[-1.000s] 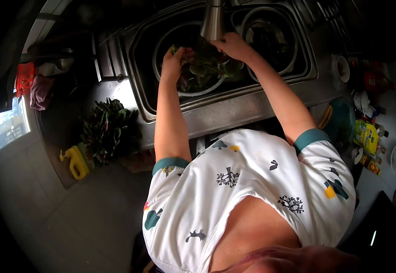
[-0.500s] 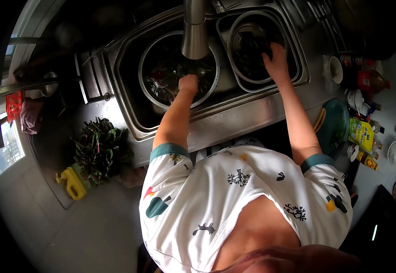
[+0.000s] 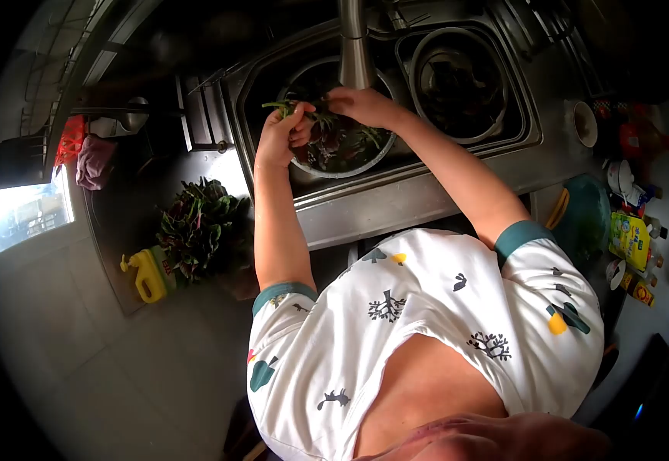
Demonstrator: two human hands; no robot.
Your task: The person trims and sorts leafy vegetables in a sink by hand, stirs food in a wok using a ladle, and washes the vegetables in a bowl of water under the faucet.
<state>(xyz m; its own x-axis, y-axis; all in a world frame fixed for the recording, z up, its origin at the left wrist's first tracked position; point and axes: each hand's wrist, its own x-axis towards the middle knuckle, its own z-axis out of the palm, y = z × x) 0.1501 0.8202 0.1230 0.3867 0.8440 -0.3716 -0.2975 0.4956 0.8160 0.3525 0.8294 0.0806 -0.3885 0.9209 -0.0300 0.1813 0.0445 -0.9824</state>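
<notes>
Over the left basin, my left hand [image 3: 279,140] is closed around the green stems of some leafy greens [image 3: 320,117]. My right hand [image 3: 365,107] meets the same greens from the other side, its fingers bent against them; the fingertips are partly hidden. Below both hands is a round metal bowl [image 3: 340,174] with water and dark leaves in it. A second round bowl [image 3: 459,140] stands in the right basin, with dark leaves lying inside, dim in the shadow.
The faucet [image 3: 356,61] hangs over the left bowl, close to my right hand. On the counter at left are a pile of dark leafy greens [image 3: 202,230] and a yellow jug [image 3: 150,278]. Packets, including a yellow pouch [image 3: 629,238], and a white cup [image 3: 582,123] stand at right.
My right hand has left the right bowl and come across to the left one. My left hand has risen out of the left bowl with greens in it. The view has shifted slightly.
</notes>
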